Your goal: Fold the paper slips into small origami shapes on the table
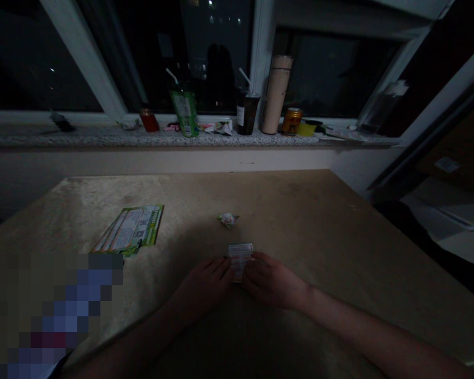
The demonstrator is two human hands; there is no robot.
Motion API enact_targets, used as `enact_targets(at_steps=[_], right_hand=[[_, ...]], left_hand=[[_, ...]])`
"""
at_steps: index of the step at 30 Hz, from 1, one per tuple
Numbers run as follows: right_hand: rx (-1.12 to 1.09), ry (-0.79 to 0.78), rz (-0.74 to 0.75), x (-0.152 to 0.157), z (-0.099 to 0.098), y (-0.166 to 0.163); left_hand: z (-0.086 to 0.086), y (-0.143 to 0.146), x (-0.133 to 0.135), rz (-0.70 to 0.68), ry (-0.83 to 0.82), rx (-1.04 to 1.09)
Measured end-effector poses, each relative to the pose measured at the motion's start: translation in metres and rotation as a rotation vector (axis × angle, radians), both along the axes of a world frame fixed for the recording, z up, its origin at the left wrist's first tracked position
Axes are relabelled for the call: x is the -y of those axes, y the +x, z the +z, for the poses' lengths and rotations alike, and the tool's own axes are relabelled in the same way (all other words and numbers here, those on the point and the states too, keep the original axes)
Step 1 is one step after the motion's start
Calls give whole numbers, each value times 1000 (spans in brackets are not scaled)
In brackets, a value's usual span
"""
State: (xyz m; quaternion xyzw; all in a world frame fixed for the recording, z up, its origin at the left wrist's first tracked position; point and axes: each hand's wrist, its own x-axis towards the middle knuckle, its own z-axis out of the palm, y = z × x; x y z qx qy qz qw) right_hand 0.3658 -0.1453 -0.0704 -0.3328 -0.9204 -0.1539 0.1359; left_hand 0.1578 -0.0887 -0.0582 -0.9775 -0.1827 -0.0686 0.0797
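Observation:
A small folded printed paper lies on the table near its front, between my two hands. My left hand grips the paper's left edge with fingers bent together. From the right side, my right hand pinches the opposite edge, its fingers curled over the paper. The fingertips and thumbs are partly hidden, and the light is dim. Just beyond the paper sits a small folded paper shape with pointed corners, touched by neither hand.
A stack of green and white printed leaflets lies left on the brown table. Along the window sill stand a green cup, a dark cup, a tall flask, an orange can and a red jar.

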Motion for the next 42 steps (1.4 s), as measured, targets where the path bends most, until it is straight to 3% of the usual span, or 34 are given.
enact_targets(at_steps=[7, 12, 19, 26, 42], right_hand=[[-283, -245, -94, -13, 11, 24], [-522, -373, -141, -17, 13, 25], [-621, -496, -314, -31, 2, 18], [-575, -429, -619, -33, 0, 7], [-614, -497, -759, -41, 4, 0]], left_hand=[[8, 3, -4, 75, -38, 77], [12, 3, -10, 166, -203, 186], [7, 6, -22, 323, -381, 299], [1, 11, -29, 435, -423, 292], [-2, 17, -36, 534, -477, 290]])
